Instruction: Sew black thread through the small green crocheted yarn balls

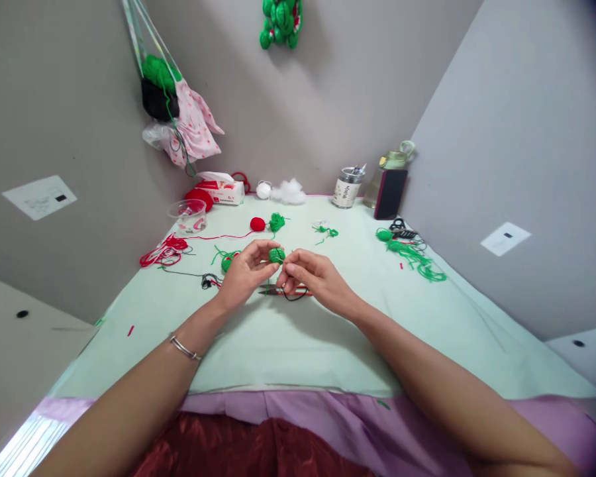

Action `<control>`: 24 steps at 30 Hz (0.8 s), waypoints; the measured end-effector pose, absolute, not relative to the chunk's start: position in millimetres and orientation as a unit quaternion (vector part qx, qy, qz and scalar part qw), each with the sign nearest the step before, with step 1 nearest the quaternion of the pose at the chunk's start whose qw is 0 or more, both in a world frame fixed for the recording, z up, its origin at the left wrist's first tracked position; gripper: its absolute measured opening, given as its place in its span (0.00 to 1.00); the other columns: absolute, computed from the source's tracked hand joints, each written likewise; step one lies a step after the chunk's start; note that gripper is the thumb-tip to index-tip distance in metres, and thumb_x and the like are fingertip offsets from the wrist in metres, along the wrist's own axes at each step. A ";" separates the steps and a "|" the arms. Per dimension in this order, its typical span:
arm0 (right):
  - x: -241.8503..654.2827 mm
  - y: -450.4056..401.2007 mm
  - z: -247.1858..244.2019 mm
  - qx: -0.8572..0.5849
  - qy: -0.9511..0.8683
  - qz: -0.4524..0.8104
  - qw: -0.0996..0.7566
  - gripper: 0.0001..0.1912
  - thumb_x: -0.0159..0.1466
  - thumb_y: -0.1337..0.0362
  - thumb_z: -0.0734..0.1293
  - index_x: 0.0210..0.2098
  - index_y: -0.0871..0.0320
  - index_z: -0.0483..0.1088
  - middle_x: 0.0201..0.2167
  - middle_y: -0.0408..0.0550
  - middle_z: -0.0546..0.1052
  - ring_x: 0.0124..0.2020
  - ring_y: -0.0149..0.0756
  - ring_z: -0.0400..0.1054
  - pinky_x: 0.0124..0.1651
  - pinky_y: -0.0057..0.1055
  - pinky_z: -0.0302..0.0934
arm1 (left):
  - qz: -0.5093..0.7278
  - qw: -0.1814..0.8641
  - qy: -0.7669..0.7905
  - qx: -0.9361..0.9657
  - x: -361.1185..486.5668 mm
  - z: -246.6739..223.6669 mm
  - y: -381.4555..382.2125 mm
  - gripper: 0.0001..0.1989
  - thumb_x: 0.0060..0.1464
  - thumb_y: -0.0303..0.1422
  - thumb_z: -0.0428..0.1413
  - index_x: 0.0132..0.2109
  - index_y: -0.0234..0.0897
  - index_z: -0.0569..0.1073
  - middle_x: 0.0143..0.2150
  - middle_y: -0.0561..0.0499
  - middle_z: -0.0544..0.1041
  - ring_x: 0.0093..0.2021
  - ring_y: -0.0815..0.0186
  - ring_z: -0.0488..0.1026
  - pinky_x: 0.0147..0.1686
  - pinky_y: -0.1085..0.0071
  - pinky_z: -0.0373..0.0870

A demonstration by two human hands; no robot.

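My left hand [248,273] pinches a small green crocheted ball [277,255] between thumb and fingers, above the middle of the table. A dark strand crosses the ball. Close against its right side, my right hand [312,273] is closed in a pinch, with a loop of black yarn [294,299] hanging from its fingers. Whether a needle is in that pinch is too small to tell. Below the hands lie scissors [268,290] with red-orange handles, partly covered by my right fingers. Another green crocheted piece [226,264] rests behind my left hand, partly hidden.
Red yarn [165,252] and black yarn [208,281] lie left, near a clear plastic tub [191,218]. A red ball [257,224] and green yarn pieces [277,222] sit farther back. At right are green strands [417,258], a phone [391,194] and a pen tin [346,189].
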State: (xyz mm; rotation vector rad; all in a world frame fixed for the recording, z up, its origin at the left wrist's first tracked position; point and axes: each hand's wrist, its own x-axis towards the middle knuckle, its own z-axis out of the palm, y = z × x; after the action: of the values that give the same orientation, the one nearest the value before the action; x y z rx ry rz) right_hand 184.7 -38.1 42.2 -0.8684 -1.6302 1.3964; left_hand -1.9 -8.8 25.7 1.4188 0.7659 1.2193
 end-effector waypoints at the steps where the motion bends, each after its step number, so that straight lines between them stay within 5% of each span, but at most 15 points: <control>1: 184.4 -38.5 41.8 -0.342 -0.643 0.557 0.400 0.16 0.68 0.50 0.66 0.38 0.58 0.68 0.35 0.47 0.78 0.31 0.29 0.72 0.35 0.27 0.66 | 0.512 0.532 0.319 0.594 -2.6 25.4 -8.5 0.17 0.49 0.30 0.66 0.47 0.38 0.75 0.46 0.48 0.77 0.49 0.63 0.73 0.51 0.68 0.67; 7: 186.8 -36.5 41.1 -0.364 -0.669 0.482 0.433 0.15 0.65 0.51 0.69 0.37 0.58 0.77 0.41 0.49 0.76 0.30 0.28 0.68 0.32 0.27 0.64 | 0.550 0.577 0.308 0.520 -4.5 26.0 -7.2 0.17 0.49 0.33 0.67 0.46 0.39 0.76 0.44 0.50 0.78 0.43 0.64 0.76 0.52 0.64 0.70; 11: 191.2 -32.5 42.8 -0.395 -0.673 0.381 0.496 0.13 0.63 0.53 0.71 0.36 0.56 0.80 0.33 0.46 0.73 0.28 0.28 0.63 0.31 0.28 0.61 | 0.559 0.612 0.285 0.482 -3.8 31.5 -8.3 0.15 0.48 0.33 0.67 0.44 0.38 0.77 0.41 0.52 0.78 0.42 0.65 0.77 0.55 0.61 0.71; 24: 182.2 -39.1 46.6 -0.416 -0.667 0.434 0.439 0.14 0.61 0.54 0.70 0.32 0.60 0.78 0.29 0.45 0.74 0.25 0.27 0.60 0.26 0.27 0.55 | 0.541 0.610 0.303 0.494 -2.8 28.4 -7.8 0.16 0.47 0.34 0.69 0.43 0.38 0.75 0.41 0.51 0.80 0.41 0.65 0.77 0.50 0.65 0.70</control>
State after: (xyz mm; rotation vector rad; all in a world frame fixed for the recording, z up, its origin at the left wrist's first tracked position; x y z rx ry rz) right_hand 182.2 -39.1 46.6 -1.0333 -1.6582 1.0786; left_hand -2.8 -7.8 28.4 1.1402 0.6985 1.2489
